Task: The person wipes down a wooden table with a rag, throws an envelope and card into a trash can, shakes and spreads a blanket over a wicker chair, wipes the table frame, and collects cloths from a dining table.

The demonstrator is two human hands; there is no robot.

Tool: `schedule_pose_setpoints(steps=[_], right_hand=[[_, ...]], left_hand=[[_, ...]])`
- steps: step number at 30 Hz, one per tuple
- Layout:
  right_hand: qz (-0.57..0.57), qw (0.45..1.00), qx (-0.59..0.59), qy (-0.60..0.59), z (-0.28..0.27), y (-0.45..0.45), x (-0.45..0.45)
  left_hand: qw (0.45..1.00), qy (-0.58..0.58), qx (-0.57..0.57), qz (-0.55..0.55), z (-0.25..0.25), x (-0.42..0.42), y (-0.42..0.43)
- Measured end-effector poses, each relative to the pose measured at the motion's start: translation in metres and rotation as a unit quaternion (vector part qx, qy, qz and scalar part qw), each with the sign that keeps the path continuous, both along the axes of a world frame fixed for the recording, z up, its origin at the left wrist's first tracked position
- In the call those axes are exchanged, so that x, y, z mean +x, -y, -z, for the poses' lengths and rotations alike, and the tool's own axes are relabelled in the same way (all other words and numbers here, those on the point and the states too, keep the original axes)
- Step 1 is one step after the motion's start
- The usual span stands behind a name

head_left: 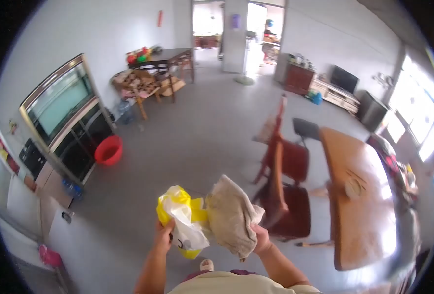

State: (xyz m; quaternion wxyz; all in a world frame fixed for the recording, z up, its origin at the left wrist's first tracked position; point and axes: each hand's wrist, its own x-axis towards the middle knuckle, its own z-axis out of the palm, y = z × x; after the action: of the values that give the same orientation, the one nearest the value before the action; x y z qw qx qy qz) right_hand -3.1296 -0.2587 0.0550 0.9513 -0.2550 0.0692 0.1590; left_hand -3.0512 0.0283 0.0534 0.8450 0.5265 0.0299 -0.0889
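Low in the middle of the head view, my left hand [164, 236] is closed on a crumpled white and yellow plastic bag [182, 220]. My right hand [261, 239] grips the right edge of a beige cloth [230, 215], which hangs in folds. Bag and cloth are side by side in front of my body, and their inner edges meet or overlap. The fingertips of both hands are partly hidden by what they hold.
Red-brown chairs [293, 210] stand by a wooden table [359, 206] on the right. A red basin [109, 150] sits on the floor at left, near a glass-fronted cabinet [60, 108]. Farther back are a dark table [170, 55] and a television [344, 77].
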Motion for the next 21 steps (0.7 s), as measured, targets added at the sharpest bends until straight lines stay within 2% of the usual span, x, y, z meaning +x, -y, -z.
schedule_pose_setpoints(steps=[2, 5, 10, 11, 18, 21], right_hand=[[-0.035, 0.999, -0.015, 0.001, -0.004, -0.041, 0.048], [-0.085, 0.996, 0.021, 0.005, 0.001, -0.076, 0.098], [-0.098, 0.994, 0.018, -0.054, 0.007, -0.137, 0.185], [-0.103, 0.993, 0.018, -0.056, 0.01, -0.124, 0.188], [-0.115, 0.992, -0.009, -0.052, 0.034, -0.135, 0.335], [-0.119, 0.991, -0.032, -0.046, 0.021, -0.142, 0.411]], left_hand=[[0.998, 0.04, -0.007, -0.054, -0.016, 0.016, -0.044], [0.989, 0.022, 0.017, -0.147, 0.002, 0.028, -0.079], [0.963, -0.036, -0.013, -0.268, 0.013, 0.062, -0.126], [0.956, -0.043, -0.015, -0.29, 0.018, 0.057, -0.112], [0.941, -0.057, 0.062, -0.327, 0.017, 0.175, -0.137], [0.944, -0.051, 0.069, -0.318, 0.014, 0.252, -0.144]])
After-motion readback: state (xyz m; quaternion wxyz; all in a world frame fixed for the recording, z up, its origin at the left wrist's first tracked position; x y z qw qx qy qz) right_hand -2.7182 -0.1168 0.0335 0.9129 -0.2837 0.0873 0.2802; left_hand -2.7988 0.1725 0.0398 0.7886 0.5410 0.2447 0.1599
